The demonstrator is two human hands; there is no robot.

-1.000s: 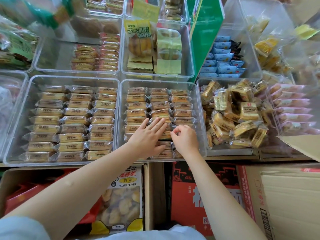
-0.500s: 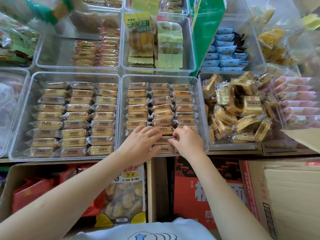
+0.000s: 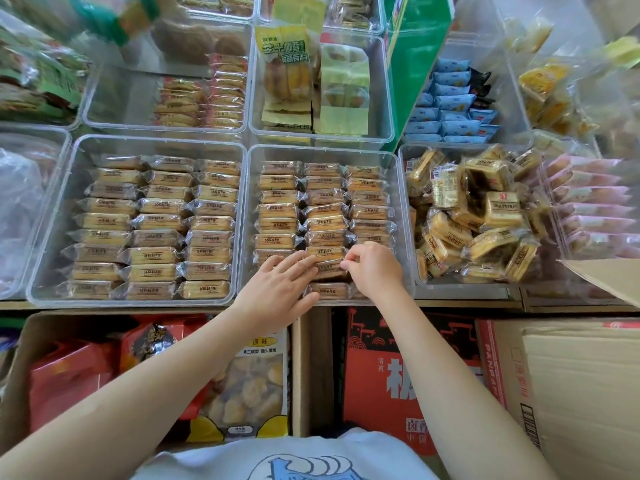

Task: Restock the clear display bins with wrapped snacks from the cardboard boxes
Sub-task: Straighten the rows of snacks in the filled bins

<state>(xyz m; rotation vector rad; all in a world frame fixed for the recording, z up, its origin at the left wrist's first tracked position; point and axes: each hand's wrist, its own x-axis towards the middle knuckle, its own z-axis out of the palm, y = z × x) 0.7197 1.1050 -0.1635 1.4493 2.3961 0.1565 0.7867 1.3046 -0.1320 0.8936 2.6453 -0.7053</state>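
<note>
The centre clear bin (image 3: 322,151) holds three neat columns of tan wrapped snacks (image 3: 277,210). Both my hands are inside its near end. My left hand (image 3: 280,289) lies flat, its fingers stretched over the near packs of the left and middle columns. My right hand (image 3: 375,270) has its fingertips pinched on the wrapper end of one wrapped snack (image 3: 327,268) in the middle column, which lies between the two hands. The near rows under my hands are partly hidden. Below the bins stand cardboard boxes (image 3: 20,344).
A second clear bin (image 3: 74,157) on the left is full of the same snacks. A bin of loosely piled yellow packs (image 3: 460,220) is on the right. More bins stand behind. A red printed carton (image 3: 381,375) and a brown carton (image 3: 571,393) lie below.
My left hand has drawn back a little toward the bin's near edge, with its fingers flat again after curling. My right hand stays pinched on the same pack. The view tilted slightly.
</note>
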